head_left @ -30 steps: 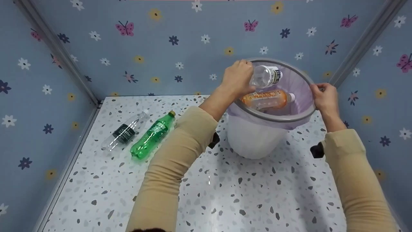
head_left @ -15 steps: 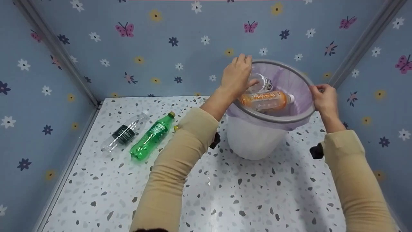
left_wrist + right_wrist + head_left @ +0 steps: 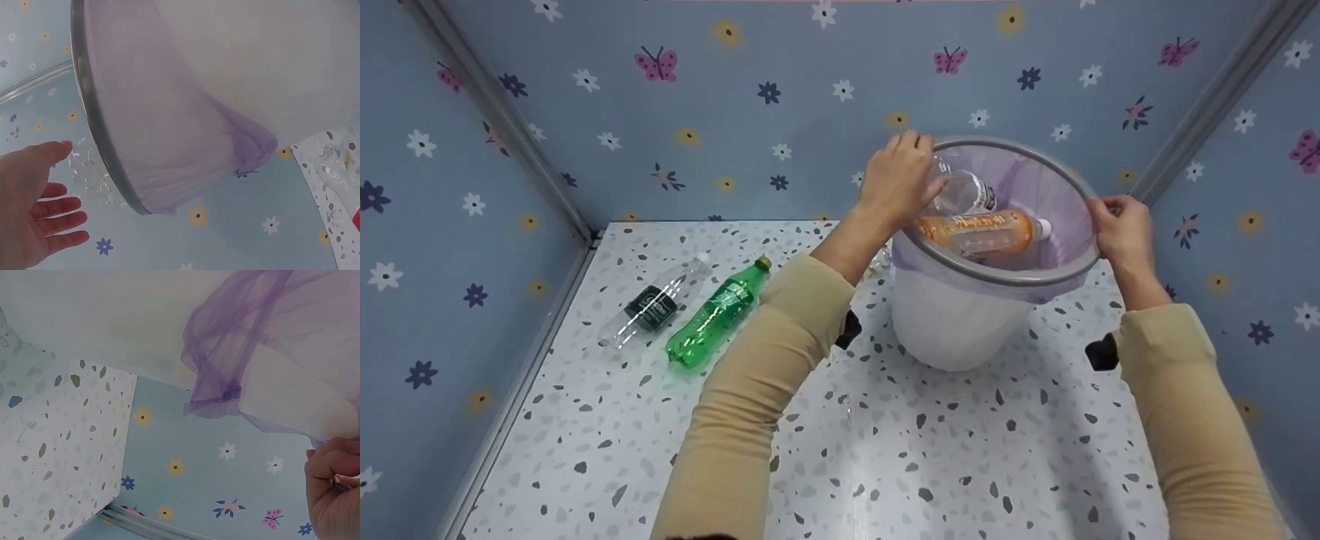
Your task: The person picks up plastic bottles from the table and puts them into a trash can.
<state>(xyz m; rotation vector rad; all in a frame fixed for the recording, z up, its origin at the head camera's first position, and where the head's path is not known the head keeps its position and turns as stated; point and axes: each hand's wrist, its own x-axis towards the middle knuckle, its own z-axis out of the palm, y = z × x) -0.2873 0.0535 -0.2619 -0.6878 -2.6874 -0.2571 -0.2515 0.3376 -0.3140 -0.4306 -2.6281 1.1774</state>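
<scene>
A white bin (image 3: 960, 330) with a purple liner (image 3: 1057, 217) and grey rim (image 3: 1020, 278) leans on the right. My right hand (image 3: 1123, 229) grips its right rim with curled fingers. My left hand (image 3: 896, 180) is at the left rim; the left wrist view shows its fingers extended and apart, holding nothing, beside clear crinkled plastic (image 3: 93, 177) at the rim. Within the bin lie an orange-labelled bottle (image 3: 990, 234) with a white cap and a clear plastic bottle (image 3: 960, 193), partly hidden by my left thumb.
On the speckled surface at left lie a clear bottle with a dark label (image 3: 651, 307) and a green bottle (image 3: 720, 315). Clear plastic (image 3: 879, 261) shows behind my left forearm. Patterned blue walls (image 3: 735, 112) enclose the back and sides.
The clear bottle has left my left hand and dropped lower into the bin. My left hand has shifted slightly left. My right hand keeps its grip on the rim.
</scene>
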